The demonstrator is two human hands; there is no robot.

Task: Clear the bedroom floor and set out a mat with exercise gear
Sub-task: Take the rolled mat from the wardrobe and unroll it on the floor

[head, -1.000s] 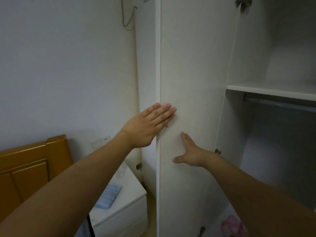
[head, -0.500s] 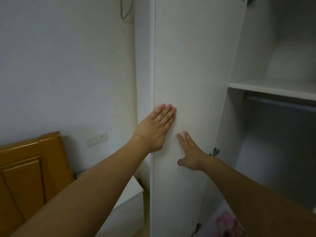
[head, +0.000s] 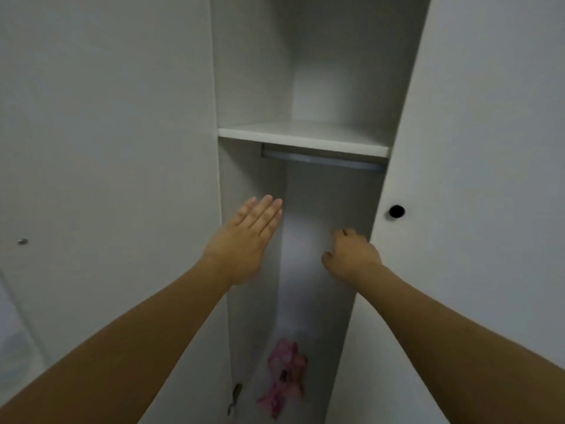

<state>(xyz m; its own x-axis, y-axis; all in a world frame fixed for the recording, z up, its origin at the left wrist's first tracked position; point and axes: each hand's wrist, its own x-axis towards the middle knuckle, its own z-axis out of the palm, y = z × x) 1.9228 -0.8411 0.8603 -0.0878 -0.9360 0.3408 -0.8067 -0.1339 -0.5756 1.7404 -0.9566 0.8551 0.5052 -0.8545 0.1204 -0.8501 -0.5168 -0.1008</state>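
Observation:
I face a white wardrobe (head: 302, 137) that stands open in a narrow gap. My left hand (head: 244, 240) is flat with straight fingers, over the wardrobe's left inner wall by the edge of the open left door (head: 107, 179). My right hand (head: 351, 252) has its fingers curled at the edge of the right door (head: 474, 209), which has a black round knob (head: 396, 211). A pink object (head: 284, 374) lies on the wardrobe floor, blurred. No mat or exercise gear is in view.
Inside are a white shelf (head: 305, 139) and a metal hanging rail (head: 321, 160) just under it. A door hinge (head: 234, 396) shows low on the left wall. A small screw (head: 22, 241) sits in the left door panel.
My view has swung right from the left door to the wardrobe opening. Both hands left the left door's face. My right hand now curls at the right door's edge.

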